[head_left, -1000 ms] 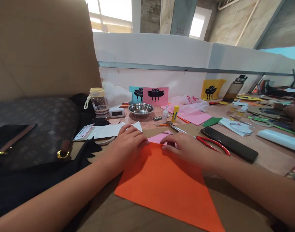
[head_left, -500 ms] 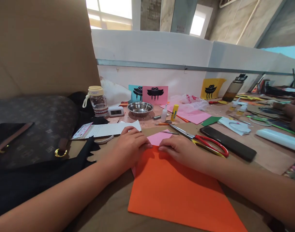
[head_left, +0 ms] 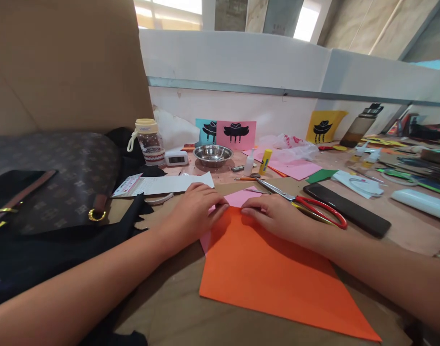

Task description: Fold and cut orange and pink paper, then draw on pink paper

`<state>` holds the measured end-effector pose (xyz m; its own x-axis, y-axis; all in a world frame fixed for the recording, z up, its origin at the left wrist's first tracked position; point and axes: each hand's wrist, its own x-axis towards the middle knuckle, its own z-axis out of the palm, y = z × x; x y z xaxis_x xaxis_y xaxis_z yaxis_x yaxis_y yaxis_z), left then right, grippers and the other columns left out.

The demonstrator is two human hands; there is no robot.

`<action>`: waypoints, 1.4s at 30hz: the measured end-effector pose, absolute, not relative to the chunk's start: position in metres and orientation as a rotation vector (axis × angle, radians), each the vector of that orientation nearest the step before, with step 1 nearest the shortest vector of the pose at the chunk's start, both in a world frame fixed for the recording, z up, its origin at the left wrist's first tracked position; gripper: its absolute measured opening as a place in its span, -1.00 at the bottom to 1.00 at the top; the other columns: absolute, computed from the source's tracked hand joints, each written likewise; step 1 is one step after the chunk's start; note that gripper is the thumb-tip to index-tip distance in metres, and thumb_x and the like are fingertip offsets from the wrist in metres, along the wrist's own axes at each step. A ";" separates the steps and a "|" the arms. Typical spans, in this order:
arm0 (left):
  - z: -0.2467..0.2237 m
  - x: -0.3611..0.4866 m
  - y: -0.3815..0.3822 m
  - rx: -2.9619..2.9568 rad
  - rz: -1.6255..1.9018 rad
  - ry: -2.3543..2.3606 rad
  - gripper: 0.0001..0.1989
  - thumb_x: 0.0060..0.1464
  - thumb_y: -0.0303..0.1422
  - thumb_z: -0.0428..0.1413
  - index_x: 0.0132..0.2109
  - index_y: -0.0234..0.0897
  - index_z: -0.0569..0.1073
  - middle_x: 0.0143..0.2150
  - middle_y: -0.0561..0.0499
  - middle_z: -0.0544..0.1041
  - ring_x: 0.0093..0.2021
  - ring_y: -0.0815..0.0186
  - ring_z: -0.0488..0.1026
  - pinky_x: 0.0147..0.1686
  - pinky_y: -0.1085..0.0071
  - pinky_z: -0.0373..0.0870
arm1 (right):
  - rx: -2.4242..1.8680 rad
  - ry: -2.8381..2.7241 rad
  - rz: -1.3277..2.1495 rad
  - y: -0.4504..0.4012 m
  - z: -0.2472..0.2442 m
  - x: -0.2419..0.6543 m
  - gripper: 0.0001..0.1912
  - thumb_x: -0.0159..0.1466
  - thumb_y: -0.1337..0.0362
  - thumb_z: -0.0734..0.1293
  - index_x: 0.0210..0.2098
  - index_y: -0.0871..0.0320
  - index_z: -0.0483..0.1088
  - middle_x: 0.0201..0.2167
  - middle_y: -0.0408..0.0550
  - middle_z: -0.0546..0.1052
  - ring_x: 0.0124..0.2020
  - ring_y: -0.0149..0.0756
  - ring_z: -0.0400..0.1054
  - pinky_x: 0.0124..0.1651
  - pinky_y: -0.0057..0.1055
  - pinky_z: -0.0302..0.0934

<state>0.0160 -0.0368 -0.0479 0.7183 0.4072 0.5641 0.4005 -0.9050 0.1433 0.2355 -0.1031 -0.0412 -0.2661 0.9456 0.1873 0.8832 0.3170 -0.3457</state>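
Note:
A sheet of orange paper (head_left: 273,283) lies on the brown board in front of me, over a pink sheet (head_left: 237,198) that shows past its far edge and left side. My left hand (head_left: 194,211) is closed on the orange paper's far left corner, thumb along the edge. Close by on the right, my right hand (head_left: 275,214) pinches the same far edge, its fingertips partly hidden. Red-handled scissors (head_left: 322,207) rest just beyond my right wrist, blades pointing away to the left. A thin metal tool (head_left: 255,191) lies on the pink sheet.
A black phone (head_left: 347,209) lies right of the scissors. Behind are a steel bowl (head_left: 213,157), a glue stick (head_left: 265,161) and a small white bottle (head_left: 249,164). A brown bag (head_left: 61,178) and black cloth crowd the left. Another person's hand (head_left: 436,156) is at far right.
The camera view has tilted down and shifted slightly left. Both hands stay at the orange paper's far edge, with little change in their hold.

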 end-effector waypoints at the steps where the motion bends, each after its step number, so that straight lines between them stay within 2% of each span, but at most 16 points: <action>1: -0.048 0.016 -0.037 2.912 0.948 0.663 -0.81 0.26 -0.41 0.09 -0.31 -0.21 0.55 -0.34 0.05 0.64 -0.27 0.22 0.51 -0.08 0.22 0.31 | -1.621 -2.224 0.233 -0.103 -0.042 0.234 -0.71 0.39 0.19 0.19 -0.15 0.08 0.55 -0.18 -0.08 0.63 -0.22 -0.22 0.44 -0.17 -0.34 0.20; 3: -0.048 0.017 -0.039 2.944 0.931 0.606 -0.81 0.27 -0.41 0.10 -0.30 -0.20 0.57 -0.33 0.05 0.65 -0.26 0.22 0.52 -0.07 0.21 0.30 | -1.576 -2.228 0.175 -0.103 -0.045 0.232 -0.71 0.40 0.19 0.19 -0.13 0.07 0.54 -0.17 -0.06 0.62 -0.19 -0.21 0.44 -0.14 -0.33 0.20; 7: -0.048 0.018 -0.042 2.956 0.891 0.580 -0.85 0.25 -0.39 0.16 -0.30 -0.20 0.58 -0.32 0.05 0.66 -0.26 0.23 0.53 -0.08 0.22 0.29 | -1.482 -2.306 0.035 -0.105 -0.052 0.231 -0.74 0.40 0.20 0.20 -0.19 0.08 0.53 -0.27 -0.05 0.60 -0.23 -0.23 0.40 -0.18 -0.35 0.18; 12: -0.046 0.019 -0.042 2.930 0.866 0.685 -0.86 0.22 -0.47 0.17 -0.31 -0.21 0.58 -0.32 0.07 0.68 -0.26 0.22 0.54 -0.07 0.23 0.28 | -1.487 -2.302 -0.013 -0.106 -0.054 0.234 -0.75 0.40 0.22 0.21 -0.21 0.07 0.53 -0.31 -0.06 0.58 -0.26 -0.23 0.39 -0.22 -0.35 0.17; 23: -0.050 0.019 -0.037 2.893 0.900 0.784 -0.81 0.28 -0.42 0.11 -0.33 -0.24 0.53 -0.34 0.03 0.65 -0.28 0.23 0.53 -0.03 0.19 0.30 | -1.547 -2.299 0.044 -0.105 -0.048 0.234 -0.78 0.38 0.27 0.23 -0.25 0.12 0.52 -0.30 -0.08 0.62 -0.30 -0.24 0.43 -0.26 -0.35 0.16; 31: -0.049 0.013 -0.026 2.843 0.963 0.911 -0.84 0.26 -0.46 0.09 -0.30 -0.24 0.52 -0.31 0.03 0.65 -0.21 0.17 0.53 -0.03 0.16 0.32 | -1.608 -2.220 0.180 -0.101 -0.044 0.238 -0.79 0.37 0.25 0.23 -0.24 0.08 0.52 -0.26 -0.15 0.62 -0.27 -0.29 0.43 -0.21 -0.39 0.18; 37: -0.052 0.006 -0.009 2.809 1.003 1.065 -0.79 0.24 -0.48 0.04 -0.34 -0.24 0.50 -0.35 0.01 0.64 -0.29 0.14 0.54 -0.17 0.15 0.36 | -1.643 -2.196 0.203 -0.098 -0.042 0.240 -0.79 0.36 0.22 0.25 -0.27 0.07 0.53 -0.28 -0.16 0.61 -0.27 -0.29 0.43 -0.23 -0.40 0.17; 39: -0.053 0.004 -0.006 2.816 1.038 1.079 -0.81 0.24 -0.48 0.03 -0.29 -0.24 0.52 -0.30 -0.02 0.65 -0.26 0.13 0.55 -0.17 0.14 0.37 | -1.655 -2.192 0.205 -0.098 -0.041 0.240 -0.79 0.36 0.22 0.25 -0.28 0.08 0.53 -0.28 -0.14 0.61 -0.27 -0.28 0.43 -0.23 -0.40 0.17; 42: -0.053 0.003 -0.011 2.880 1.103 1.003 -0.82 0.26 -0.47 0.05 -0.07 -0.22 0.52 -0.03 -0.08 0.62 0.01 0.08 0.49 0.05 0.05 0.29 | -1.652 -2.194 0.217 -0.099 -0.039 0.239 -0.78 0.36 0.23 0.25 -0.29 0.09 0.53 -0.29 -0.12 0.62 -0.27 -0.27 0.44 -0.21 -0.39 0.18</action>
